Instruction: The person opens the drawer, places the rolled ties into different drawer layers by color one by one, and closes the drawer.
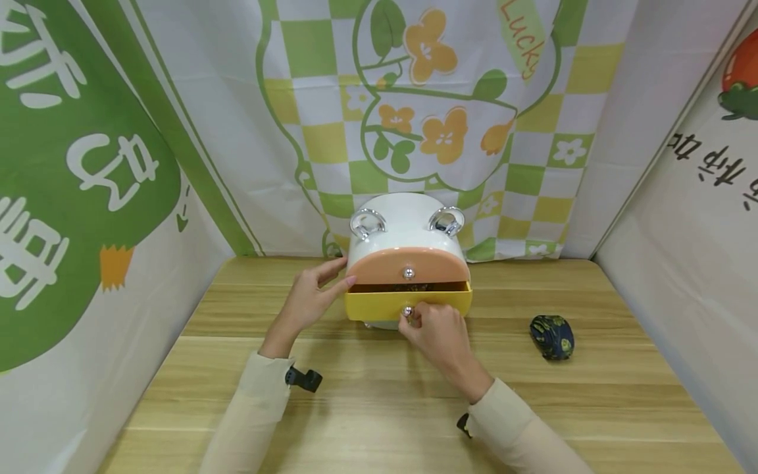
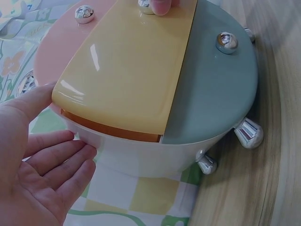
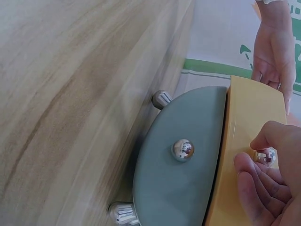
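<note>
At left, the left hand (image 1: pixel 308 296), fingers extended and spread, touches the side of a glossy white rounded cabinet (image 1: pixel 408 227) with two silver rings, standing toward the back of the wood-grain table (image 1: pixel 367 421). Its curved yellow drawer (image 1: pixel 373 307) is partly out. The right hand (image 1: pixel 441 336) pinches that drawer's round silver knob (image 1: pixel 407 311). Farther right, well apart, lies a dark patterned bundle (image 1: pixel 553 337).

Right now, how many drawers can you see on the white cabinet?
3: pink drawer on top, yellow drawer partly out in the middle, grey-green drawer at the bottom. Any at the back would be hidden.
</note>
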Motion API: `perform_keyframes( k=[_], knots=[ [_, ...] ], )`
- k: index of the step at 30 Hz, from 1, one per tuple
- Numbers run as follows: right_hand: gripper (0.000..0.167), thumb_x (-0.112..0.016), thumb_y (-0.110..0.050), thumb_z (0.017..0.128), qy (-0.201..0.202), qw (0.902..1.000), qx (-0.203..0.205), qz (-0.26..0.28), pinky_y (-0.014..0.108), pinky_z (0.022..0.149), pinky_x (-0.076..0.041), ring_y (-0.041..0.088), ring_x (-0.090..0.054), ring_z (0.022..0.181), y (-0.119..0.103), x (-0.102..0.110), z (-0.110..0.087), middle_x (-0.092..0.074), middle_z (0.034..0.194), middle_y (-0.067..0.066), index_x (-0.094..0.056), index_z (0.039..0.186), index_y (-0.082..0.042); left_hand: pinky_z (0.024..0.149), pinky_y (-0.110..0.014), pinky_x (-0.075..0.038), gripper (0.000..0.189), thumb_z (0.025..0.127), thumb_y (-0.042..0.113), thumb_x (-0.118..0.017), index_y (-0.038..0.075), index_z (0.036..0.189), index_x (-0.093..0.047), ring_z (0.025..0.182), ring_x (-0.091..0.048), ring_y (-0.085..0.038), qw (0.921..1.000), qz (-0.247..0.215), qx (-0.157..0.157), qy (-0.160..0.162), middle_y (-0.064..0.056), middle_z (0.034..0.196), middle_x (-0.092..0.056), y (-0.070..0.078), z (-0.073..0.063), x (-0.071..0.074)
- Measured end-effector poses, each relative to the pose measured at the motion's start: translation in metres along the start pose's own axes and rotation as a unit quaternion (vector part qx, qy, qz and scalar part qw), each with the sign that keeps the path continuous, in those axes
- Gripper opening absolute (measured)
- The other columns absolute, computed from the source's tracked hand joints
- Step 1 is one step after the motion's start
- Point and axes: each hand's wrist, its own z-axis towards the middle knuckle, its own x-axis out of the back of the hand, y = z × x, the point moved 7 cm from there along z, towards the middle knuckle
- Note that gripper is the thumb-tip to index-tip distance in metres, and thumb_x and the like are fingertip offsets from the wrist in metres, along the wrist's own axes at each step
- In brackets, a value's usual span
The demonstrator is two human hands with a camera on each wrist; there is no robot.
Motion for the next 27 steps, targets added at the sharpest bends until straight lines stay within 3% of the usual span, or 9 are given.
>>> perform_keyframes(
  k=[11, 27],
  knots=[
    [0.052, -0.079, -0.015, 0.086, 0.004, 1.0, -0.005, 0.0, 0.018, 0.04, -0.029, 0.004, -0.031, 0.046, 0.003, -0.002, 0.006, -0.033, 0.049, -0.012, -0.039, 0.053, -0.022, 0.119, -0.057, -0.047, 0.057, 0.104, 0.035, -0.07, 0.01, 0.153, -0.056, 0.146, -0.054, -0.039, 1.0, 0.001, -0.009, 0.002, -0.016, 0.158, -0.055, 0.002, -0.001, 0.0],
    [0.049, -0.08, -0.014, 0.085, 0.002, 0.9999, -0.01, 0.01, 0.019, 0.042, -0.031, 0.006, -0.034, 0.047, 0.006, -0.004, 0.011, -0.038, 0.049, -0.01, -0.043, 0.054, -0.019, 0.119, -0.052, -0.049, 0.056, 0.103, 0.034, -0.071, 0.011, 0.152, -0.058, 0.144, -0.055, -0.039, 0.9999, 0.001, -0.013, 0.01, -0.015, 0.157, -0.057, 0.0, 0.0, 0.0]
  ],
)
